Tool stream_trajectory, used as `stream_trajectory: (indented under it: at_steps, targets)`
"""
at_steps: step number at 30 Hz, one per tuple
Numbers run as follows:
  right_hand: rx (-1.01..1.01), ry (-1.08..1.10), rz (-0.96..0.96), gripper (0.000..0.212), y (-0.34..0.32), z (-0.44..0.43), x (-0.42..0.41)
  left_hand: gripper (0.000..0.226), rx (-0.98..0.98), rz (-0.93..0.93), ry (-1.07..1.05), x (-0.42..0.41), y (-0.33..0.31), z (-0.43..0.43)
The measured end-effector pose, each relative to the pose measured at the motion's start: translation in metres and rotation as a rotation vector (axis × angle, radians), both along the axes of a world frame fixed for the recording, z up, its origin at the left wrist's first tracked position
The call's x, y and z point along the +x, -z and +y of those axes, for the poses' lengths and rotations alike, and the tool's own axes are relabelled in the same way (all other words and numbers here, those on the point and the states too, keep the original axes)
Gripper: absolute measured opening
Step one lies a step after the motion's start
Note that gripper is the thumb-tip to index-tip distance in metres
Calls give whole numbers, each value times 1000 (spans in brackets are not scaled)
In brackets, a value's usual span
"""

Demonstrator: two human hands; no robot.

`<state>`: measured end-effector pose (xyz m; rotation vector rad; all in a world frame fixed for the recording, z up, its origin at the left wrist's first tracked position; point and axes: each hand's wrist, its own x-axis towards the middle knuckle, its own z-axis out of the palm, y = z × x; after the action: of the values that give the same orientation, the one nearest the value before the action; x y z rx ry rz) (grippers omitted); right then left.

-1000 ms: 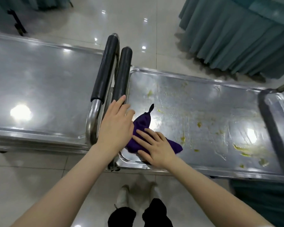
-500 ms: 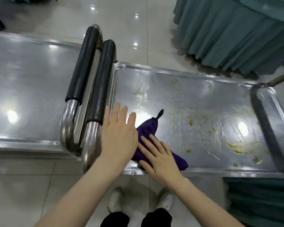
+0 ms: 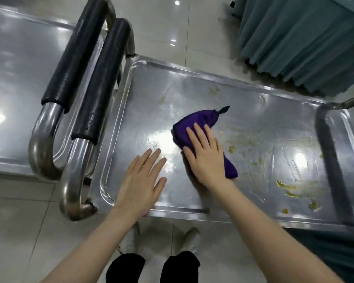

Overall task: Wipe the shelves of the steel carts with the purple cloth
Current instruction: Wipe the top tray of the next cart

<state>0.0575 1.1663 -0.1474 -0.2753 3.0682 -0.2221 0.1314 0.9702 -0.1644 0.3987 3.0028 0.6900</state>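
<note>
Purple cloth (image 3: 194, 124) lies bunched near the middle of the top shelf (image 3: 143, 111) of the right-hand cart. We press it down with the right hand (image 3: 207, 160) — fingers straight and spread flat over the fabric, not curled round it. The left hand (image 3: 139, 184) rests just beside it, palm down on bare steel near the front rim, fingers relaxed and holding nothing.

Left of the cloth, around our left hand, the steel looks bright with only faint streaks; we judge that stretch wiped. Right of the cloth, yellow-green smears (image 3: 288, 186) run towards the far end, thickest near the front right corner, and a few paler marks sit along the back rim. So we judge this shelf well under half done, with the dirtier part left.

Beyond the two black padded handles (image 3: 102, 78), the left cart's shelf (image 3: 18, 82) shows no such smears — but glare covers much of it, and we cannot tell whether it has been wiped. Any lower shelves are out of sight.
</note>
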Motion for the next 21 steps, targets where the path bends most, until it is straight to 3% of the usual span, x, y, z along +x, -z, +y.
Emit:
stream_trajectory:
  at_steps: [4, 7, 14, 17, 21]
  targets:
    - [-17, -222, -30, 56, 3, 22, 112, 53, -38, 8, 8, 0, 0, 2]
    - [-13, -304, -52, 55, 4, 34, 77, 51, -47, 42, 8, -1, 3, 3]
    - [31, 192, -11, 55, 1, 40, -86, 46, -21, 139, 4, 1, 13, 2]
    - [55, 89, 5, 57, -1, 46, -41, 41, -9, 156, -53, -1, 6, 9]
    - [3, -88, -17, 56, -1, 71, 97, 32, 64, 118, -213, -5, -9, 52]
